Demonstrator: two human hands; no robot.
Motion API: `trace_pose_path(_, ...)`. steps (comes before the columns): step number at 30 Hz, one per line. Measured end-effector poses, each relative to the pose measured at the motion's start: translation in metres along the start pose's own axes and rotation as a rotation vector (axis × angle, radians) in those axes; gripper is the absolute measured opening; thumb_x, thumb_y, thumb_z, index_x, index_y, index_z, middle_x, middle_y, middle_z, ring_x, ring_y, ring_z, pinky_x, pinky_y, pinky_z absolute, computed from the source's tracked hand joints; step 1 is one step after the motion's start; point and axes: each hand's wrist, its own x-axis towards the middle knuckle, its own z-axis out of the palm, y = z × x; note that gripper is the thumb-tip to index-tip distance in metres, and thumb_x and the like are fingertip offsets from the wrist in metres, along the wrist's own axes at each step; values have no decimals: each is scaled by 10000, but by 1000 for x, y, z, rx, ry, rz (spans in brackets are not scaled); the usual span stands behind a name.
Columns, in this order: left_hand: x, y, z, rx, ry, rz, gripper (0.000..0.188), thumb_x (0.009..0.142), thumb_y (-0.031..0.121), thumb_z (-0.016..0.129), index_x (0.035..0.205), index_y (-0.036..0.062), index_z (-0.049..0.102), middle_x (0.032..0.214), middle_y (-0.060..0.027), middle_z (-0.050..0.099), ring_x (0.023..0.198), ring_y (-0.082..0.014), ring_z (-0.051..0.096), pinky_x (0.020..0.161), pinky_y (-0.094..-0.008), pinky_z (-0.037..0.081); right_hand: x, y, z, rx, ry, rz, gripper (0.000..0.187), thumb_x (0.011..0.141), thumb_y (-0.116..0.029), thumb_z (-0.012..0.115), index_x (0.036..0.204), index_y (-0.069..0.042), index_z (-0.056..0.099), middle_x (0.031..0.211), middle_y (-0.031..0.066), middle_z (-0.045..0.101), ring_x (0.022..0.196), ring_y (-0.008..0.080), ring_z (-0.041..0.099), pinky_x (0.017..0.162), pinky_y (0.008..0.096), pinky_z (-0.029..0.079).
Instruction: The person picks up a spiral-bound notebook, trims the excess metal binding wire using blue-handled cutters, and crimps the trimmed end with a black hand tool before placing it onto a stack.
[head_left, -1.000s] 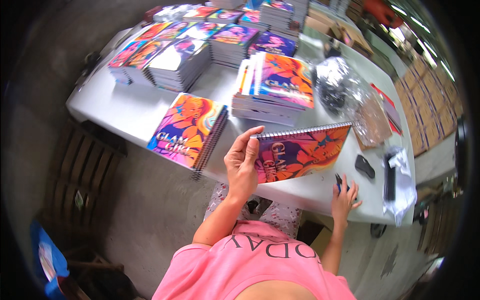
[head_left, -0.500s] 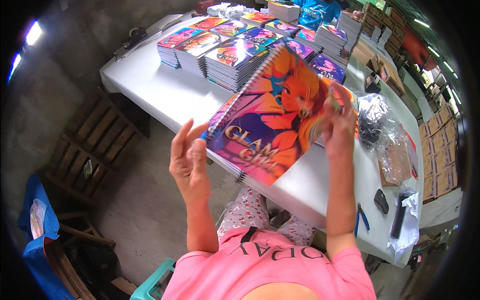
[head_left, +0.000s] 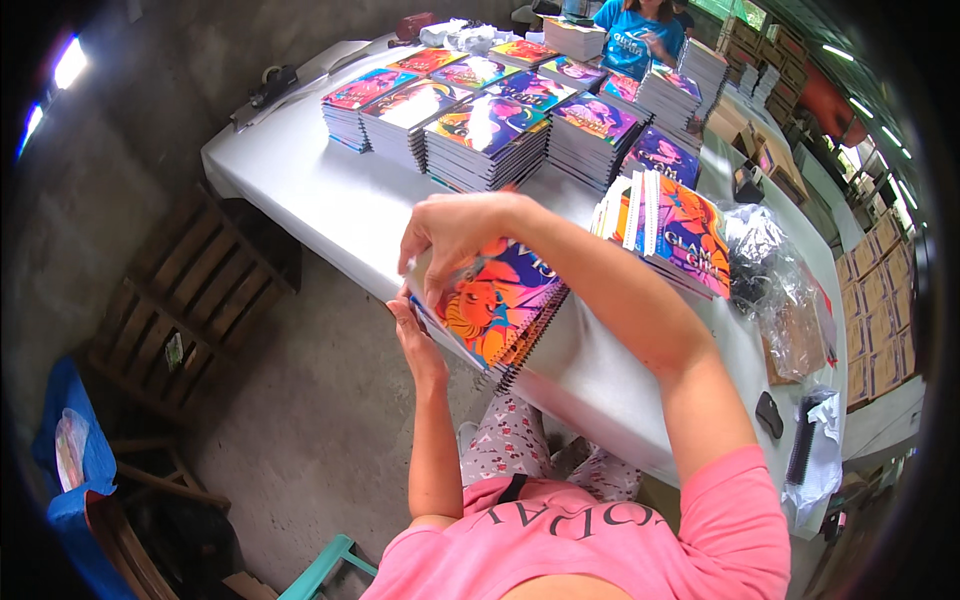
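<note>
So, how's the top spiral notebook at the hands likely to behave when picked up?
The top spiral notebook may fan open if lifted by its free edge, since it's coil-bound along one side. It could feel slippery: similar notebooks in the front stack show bright glare, suggesting gloss. It's flat, so unlikely to roll.

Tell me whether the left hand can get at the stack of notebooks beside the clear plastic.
Probably not easily: the right forearm crosses between the left hand and that stack of notebooks.

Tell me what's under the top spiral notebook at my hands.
A second spiral notebook shows as a strip along the coiled edge; the upper notebook covers the rest.
</note>
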Motion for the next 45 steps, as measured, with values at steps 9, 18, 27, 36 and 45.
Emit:
trace_pose_path(9, 3, -17, 10, 55, 60, 153, 665, 712, 28, 492, 1340, 34, 274, 1217, -141, 470, 1089, -221, 509, 955, -345, 404, -106, 93, 75, 118, 762, 805, 529, 868, -359, 582, 1264, -19, 503, 1223, 190, 552, 1160, 305, 514, 978, 376, 398)
trace_pose_path(18, 18, -26, 16, -33, 204, 163, 166, 949, 160, 433, 966, 10, 503, 1089, -118, 537, 972, -155, 526, 871, -302, 434, -115, 98, 115, -46, 996, 774, 345, 888, -147, 441, 1190, -22, 551, 1099, 210, 569, 1009, 367, 559, 902, 435, 438)
trace_pose_path(27, 24, -30, 20, -130, 268, 155, 298, 980, 250, 415, 946, -23, 528, 929, -133, 587, 806, -194, 620, 699, -320, 542, -103, 79, 115, -363, 948, 893, 325, 874, -184, 482, 1120, 6, 576, 1013, 184, 610, 999, 329, 564, 892, 433, 437)
trace_pose_path(36, -6, 27, 40, 368, 253, 502, 322, 973, 224, 413, 1175, -7, 511, 1153, -96, 521, 1049, -164, 518, 923, -322, 416, -226, 45, 51, -669, 1589, 856, 457, 825, -276, 623, 1185, -8, 541, 1174, 188, 530, 1111, 328, 501, 948, 418, 400)
trace_pose_path(45, -20, -34, 232, 1401, -796, 285, 864, 845, 671, 378, 1335, -41, 394, 1384, -179, 408, 1353, -363, 241, 1055, -579, 196, -359, 129, 94, 761, 1430, 952, 479, 797, -503, 656, 924, -43, 695, 765, 22, 671, 691, 129, 615, 626, 340, 486)
